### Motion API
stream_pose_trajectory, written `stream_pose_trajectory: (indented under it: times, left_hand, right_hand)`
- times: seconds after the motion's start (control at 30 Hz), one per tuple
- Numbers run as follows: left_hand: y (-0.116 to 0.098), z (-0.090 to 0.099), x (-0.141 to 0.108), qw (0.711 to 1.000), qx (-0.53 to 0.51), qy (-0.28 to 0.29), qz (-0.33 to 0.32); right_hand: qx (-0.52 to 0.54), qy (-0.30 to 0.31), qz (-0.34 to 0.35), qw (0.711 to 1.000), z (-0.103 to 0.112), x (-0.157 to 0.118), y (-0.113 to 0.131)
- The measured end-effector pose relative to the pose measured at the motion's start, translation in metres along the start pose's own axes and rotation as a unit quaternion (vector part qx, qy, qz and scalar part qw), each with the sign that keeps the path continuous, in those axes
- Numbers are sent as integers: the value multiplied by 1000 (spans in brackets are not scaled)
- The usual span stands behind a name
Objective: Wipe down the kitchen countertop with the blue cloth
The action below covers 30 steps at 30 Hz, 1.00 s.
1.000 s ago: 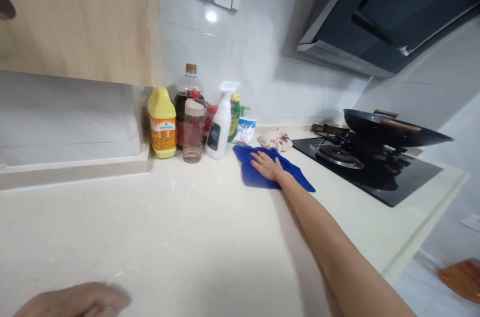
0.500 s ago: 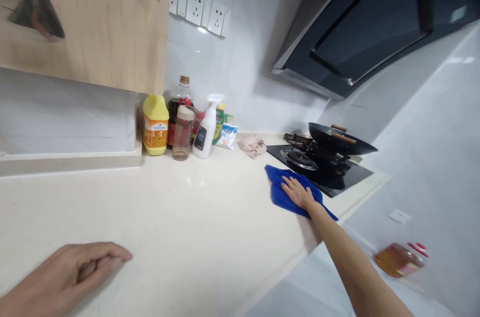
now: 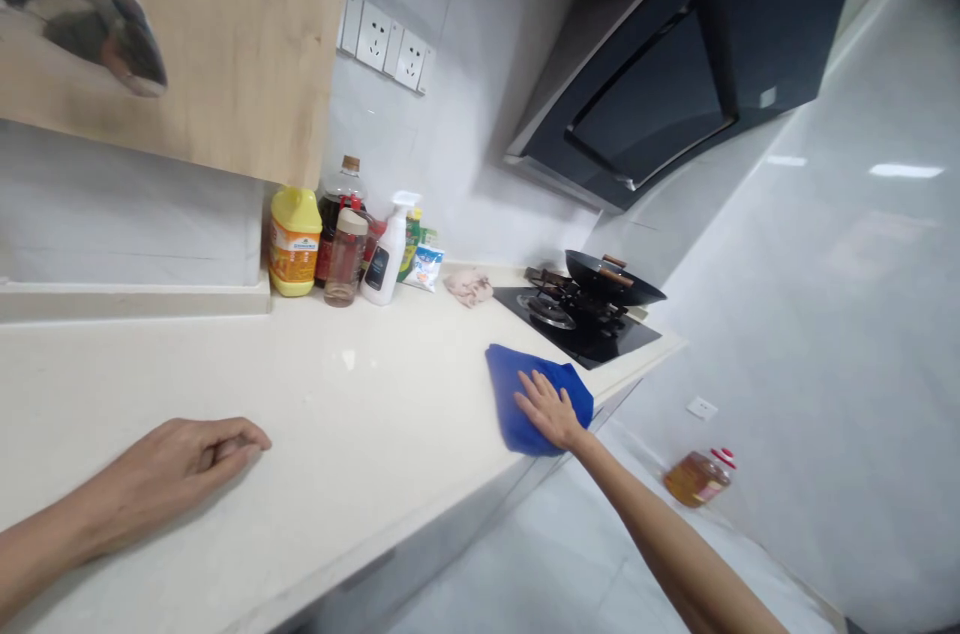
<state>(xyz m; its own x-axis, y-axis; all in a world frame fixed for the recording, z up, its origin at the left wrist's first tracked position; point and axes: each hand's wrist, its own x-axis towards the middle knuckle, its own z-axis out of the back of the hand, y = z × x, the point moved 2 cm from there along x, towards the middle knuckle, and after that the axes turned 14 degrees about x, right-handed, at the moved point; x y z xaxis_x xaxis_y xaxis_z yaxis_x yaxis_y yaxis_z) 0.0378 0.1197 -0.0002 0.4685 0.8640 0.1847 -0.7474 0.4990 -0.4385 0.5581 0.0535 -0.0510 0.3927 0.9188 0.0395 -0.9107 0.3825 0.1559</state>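
My right hand lies flat with its fingers spread on a blue cloth, pressing it against the counter near the front edge. One part of the cloth reaches that edge, close to the stove's near corner. On the left part of the pale counter, my left hand rests on its side. Its fingers are curled in toward the thumb, and nothing shows in them.
Along the wall stand a yellow jug, a brown-capped bottle and a white spray bottle. A crumpled pale rag lies beside the gas stove, which bears a wok. Overhead are a cabinet and a range hood.
My right hand has drawn the blue cloth from beside the stove toward the counter's front edge. My left hand stays curled on the counter. The view has shifted.
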Motion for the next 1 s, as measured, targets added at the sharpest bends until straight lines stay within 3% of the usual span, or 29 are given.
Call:
stream_pose_trajectory:
  times: [0.1,0.2,0.4,0.53,0.67,0.8,1.0]
  left_hand:
    - [-3,2,-2,996,30,76,-29]
    - [-3,5,-4,992,65,88,-64]
    - [-3,22,-9,993,89,19,-81]
    - [-4,43,-12,997,4,-52,-57]
    - [-4,59,-17,992,-96,-79,-9]
    - [1,63,-18,987,-133,-93,8]
    - [9,60,-16,984,-148,-97,21]
  right_hand:
    - [-12,-14,23,1000,-2,-28,28]
    - [-19,-30,56,998,-6,-55,59]
    - [4,-50,182,982,-11,-107,135]
    - [23,-36,216,975,-10,-133,185]
    - [42,-2,244,969,-10,-151,230]
    - [64,35,285,956,-13,-167,273]
    - [94,33,321,942,-24,-196,327]
